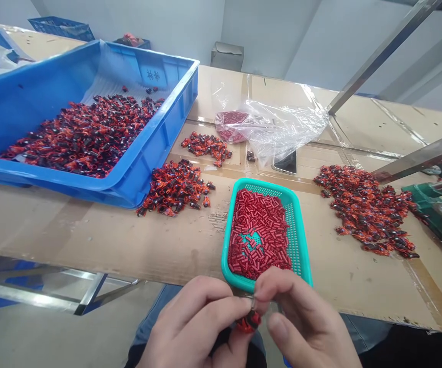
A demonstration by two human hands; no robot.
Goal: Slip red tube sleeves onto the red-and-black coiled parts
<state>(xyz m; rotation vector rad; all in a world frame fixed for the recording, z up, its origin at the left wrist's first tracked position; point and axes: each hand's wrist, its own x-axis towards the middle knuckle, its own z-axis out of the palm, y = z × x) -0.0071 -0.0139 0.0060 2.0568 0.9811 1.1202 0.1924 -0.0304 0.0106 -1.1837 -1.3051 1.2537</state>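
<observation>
L hand [193, 322] nearly closed, thumb + fingers pinching small red/blk part [250, 323] btwn the two hands; R hand [307, 317] half open, index tip at part's top, can't tell if it grips. Green basket [238, 280] w/ red tubes [257, 214] just beyond both hands. Red/blk pile [177, 186] fwd-left of L hand, blue crate [163, 135] farther fwd-left; second pile [362, 204] fwd-right of R hand, phone [287, 162] past basket

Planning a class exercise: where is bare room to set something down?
Bare cardboard lies between the blue crate and the table's near edge, and between the green basket and the right pile. Crowded: the crate's right side, by the near middle pile; the basket's near end, by left hand and right hand.
</observation>
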